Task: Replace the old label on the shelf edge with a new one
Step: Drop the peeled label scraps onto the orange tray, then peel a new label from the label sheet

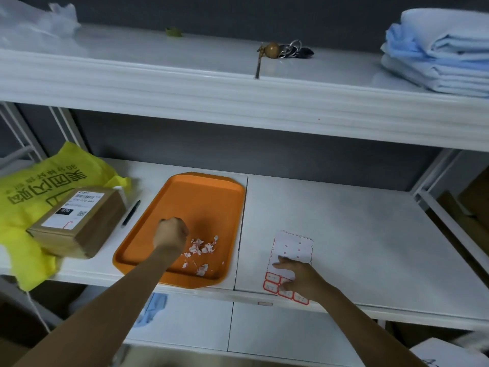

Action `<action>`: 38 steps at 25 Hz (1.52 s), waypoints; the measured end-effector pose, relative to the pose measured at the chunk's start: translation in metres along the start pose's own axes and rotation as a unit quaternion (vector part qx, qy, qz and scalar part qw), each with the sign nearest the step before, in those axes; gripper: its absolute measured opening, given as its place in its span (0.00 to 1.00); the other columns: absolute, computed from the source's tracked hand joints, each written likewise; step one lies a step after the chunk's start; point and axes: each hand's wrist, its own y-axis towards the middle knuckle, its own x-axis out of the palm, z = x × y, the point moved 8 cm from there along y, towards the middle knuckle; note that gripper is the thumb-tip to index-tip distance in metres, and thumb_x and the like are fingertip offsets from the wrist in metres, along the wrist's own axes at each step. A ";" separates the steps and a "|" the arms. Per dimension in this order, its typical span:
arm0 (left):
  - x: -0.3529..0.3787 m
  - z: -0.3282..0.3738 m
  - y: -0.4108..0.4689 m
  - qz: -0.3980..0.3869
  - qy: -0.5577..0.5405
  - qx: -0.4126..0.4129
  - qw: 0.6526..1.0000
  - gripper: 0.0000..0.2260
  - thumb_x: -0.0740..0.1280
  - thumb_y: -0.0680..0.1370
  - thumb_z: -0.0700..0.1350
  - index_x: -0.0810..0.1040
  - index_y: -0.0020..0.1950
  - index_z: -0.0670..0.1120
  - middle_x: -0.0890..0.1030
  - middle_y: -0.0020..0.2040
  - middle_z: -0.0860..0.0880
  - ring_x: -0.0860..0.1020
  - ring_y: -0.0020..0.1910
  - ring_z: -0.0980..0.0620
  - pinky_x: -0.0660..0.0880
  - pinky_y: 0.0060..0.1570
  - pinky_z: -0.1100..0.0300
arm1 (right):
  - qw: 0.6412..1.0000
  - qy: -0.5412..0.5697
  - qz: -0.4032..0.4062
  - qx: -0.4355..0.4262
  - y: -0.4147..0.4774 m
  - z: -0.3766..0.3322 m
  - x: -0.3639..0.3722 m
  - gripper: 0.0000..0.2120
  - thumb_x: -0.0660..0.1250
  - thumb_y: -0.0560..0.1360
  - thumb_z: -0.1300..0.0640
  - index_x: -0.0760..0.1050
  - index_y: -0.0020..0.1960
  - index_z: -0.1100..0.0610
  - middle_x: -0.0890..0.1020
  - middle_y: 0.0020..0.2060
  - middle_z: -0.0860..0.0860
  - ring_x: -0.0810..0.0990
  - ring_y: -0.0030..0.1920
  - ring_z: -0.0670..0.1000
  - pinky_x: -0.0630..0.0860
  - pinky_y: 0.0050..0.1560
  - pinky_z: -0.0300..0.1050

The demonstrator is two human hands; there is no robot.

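A white sheet of red-bordered labels [292, 250] lies on the middle shelf near its front edge. My right hand [297, 278] rests flat on the sheet's lower half, fingers spread over the labels. An orange tray [185, 197] sits to the left and holds several torn red-and-white label scraps [202, 247]. My left hand [172, 231] hovers over the tray with its fingers curled in a fist; whether it holds a scrap is hidden. A small pale label [265, 303] sticks on the shelf's front edge [211, 292], below the sheet.
A black pen [131, 213] lies left of the tray, beside a brown parcel [79, 223] on a yellow bag [34, 197]. The upper shelf carries keys [288, 50], folded blue cloth [439, 54] and a plastic bag [34, 22]. Blue cloth [153, 308] lies on the lower shelf.
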 end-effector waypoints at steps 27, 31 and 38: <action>0.153 0.181 -0.114 -0.254 -0.027 0.302 0.918 0.16 0.64 0.80 0.50 0.76 0.68 0.50 0.78 0.66 0.52 0.77 0.63 0.51 0.71 0.67 0.60 | 0.897 0.347 0.089 0.259 -0.076 0.060 -0.024 0.13 0.75 0.70 0.57 0.77 0.45 0.66 0.84 0.36 0.63 0.85 0.36 0.60 0.82 0.38 0.51; 0.169 0.183 -0.127 -0.246 0.042 0.317 0.915 0.19 0.61 0.81 0.51 0.70 0.72 0.49 0.75 0.68 0.48 0.74 0.66 0.47 0.71 0.66 0.55 | 0.863 0.432 0.088 0.247 -0.082 0.059 -0.017 0.11 0.74 0.70 0.62 0.80 0.49 0.67 0.85 0.39 0.62 0.85 0.42 0.60 0.82 0.42 0.51; 0.177 0.188 -0.144 -0.182 0.208 0.368 0.888 0.21 0.56 0.83 0.55 0.68 0.71 0.45 0.76 0.66 0.44 0.75 0.63 0.44 0.72 0.62 0.53 | 0.887 0.320 0.131 0.305 -0.088 0.070 -0.017 0.12 0.73 0.72 0.60 0.78 0.46 0.69 0.84 0.37 0.63 0.85 0.37 0.60 0.82 0.37 0.50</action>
